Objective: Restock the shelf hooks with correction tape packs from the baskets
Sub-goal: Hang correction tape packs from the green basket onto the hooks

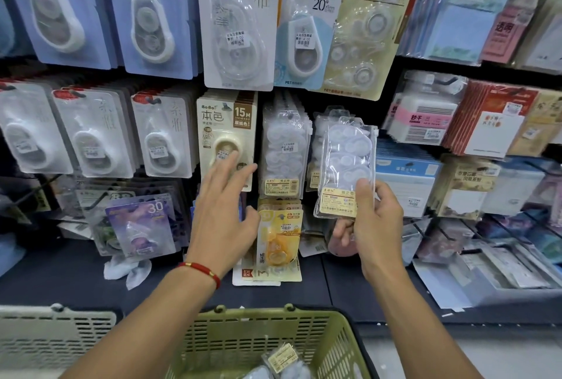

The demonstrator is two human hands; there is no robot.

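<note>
1. Across the far side stands the shelf wall (359, 287), hung with rows of carded correction tape; the top row and both side edges are cut off by the frame, and the printing on most cards is too blurred to read.
2. Near the bottom edge sits a green basket (328, 345) with slotted walls, its lower part out of frame; a few clear packs (281, 359) lie inside, only partly seen between the forearms.
3. Left of it, a beige basket (54, 333) shows just its rim and one wall; its contents are hidden.
4. At centre, a hanging stack of clear packs (284, 147) fills a hook; the hook itself is hidden behind the packs.
5. Right of that stack, the right hand (372, 226) holds a clear correction tape pack (346, 162) upright, its grip closed on the lower end, thumb on the front beside the yellow label. It covers most of a further hanging pack (319, 135) behind it.
6. Left of centre, the left hand (225, 205) reaches toward the shelf, grip wide, fingers spread, fingertips over a beige carded tape (226, 123). Whether they touch it cannot be told.
7. A red bracelet (202, 270) circles the left wrist.
</note>
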